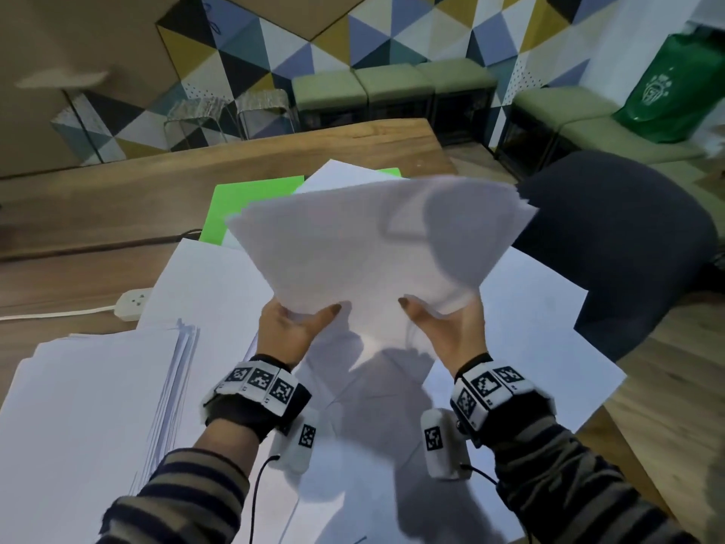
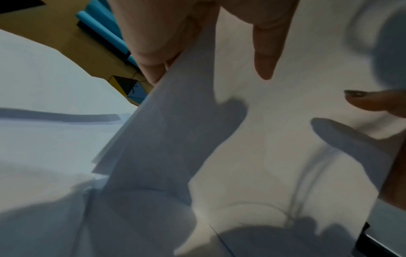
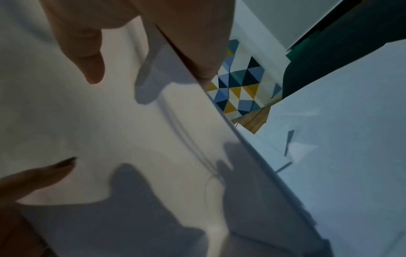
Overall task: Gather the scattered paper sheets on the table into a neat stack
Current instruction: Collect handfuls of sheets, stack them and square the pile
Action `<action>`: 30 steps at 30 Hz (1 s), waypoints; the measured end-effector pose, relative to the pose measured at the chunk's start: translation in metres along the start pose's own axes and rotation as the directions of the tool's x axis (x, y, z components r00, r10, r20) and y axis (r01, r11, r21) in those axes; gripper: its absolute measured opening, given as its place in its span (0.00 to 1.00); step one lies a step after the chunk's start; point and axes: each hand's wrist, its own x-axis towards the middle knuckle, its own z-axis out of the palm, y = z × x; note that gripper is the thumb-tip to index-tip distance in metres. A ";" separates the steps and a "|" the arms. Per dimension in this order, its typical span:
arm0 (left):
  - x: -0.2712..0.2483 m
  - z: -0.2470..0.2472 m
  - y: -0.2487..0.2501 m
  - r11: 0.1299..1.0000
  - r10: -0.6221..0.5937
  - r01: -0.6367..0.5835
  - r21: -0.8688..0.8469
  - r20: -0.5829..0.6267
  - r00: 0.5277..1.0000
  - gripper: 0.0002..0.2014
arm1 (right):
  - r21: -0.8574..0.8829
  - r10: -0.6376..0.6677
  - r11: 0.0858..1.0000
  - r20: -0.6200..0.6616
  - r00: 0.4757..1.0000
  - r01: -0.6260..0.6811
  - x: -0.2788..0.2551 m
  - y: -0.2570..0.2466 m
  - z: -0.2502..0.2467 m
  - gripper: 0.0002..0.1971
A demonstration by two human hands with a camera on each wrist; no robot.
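Note:
A bundle of white sheets (image 1: 368, 245) is lifted above the table, tilted away from me. My left hand (image 1: 292, 325) grips its near left corner, thumb on top and fingers underneath. My right hand (image 1: 443, 327) grips the near right corner the same way. The left wrist view shows the left thumb (image 2: 265, 52) on the bundle (image 2: 252, 139); the right wrist view shows the right thumb (image 3: 87, 57) on the bundle (image 3: 98, 121). More white sheets (image 1: 521, 320) lie loose on the wooden table (image 1: 117, 198). A thick white stack (image 1: 90, 418) sits at the near left.
A green sheet (image 1: 251, 206) lies under the white ones at the far middle. A white power strip (image 1: 131, 302) with its cord lies at the left. A dark chair (image 1: 620, 245) stands at the table's right edge. Green stools (image 1: 333, 88) line the patterned wall.

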 end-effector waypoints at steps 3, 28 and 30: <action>-0.006 0.009 -0.002 0.997 -0.044 0.043 -0.059 -0.019 0.999 0.12 | 0.054 -0.024 0.998 0.079 0.997 0.020 0.000 0.000 0.001 0.29; -0.023 0.012 -0.054 0.908 -0.418 0.410 -0.092 -0.097 0.903 0.11 | -0.143 0.452 0.734 -0.627 0.635 -0.664 0.019 0.073 -0.132 0.46; -0.026 0.008 -0.062 0.889 -0.456 0.448 -0.093 -0.098 0.884 0.11 | -0.188 0.463 0.725 -0.578 0.672 -0.662 0.027 0.080 -0.128 0.45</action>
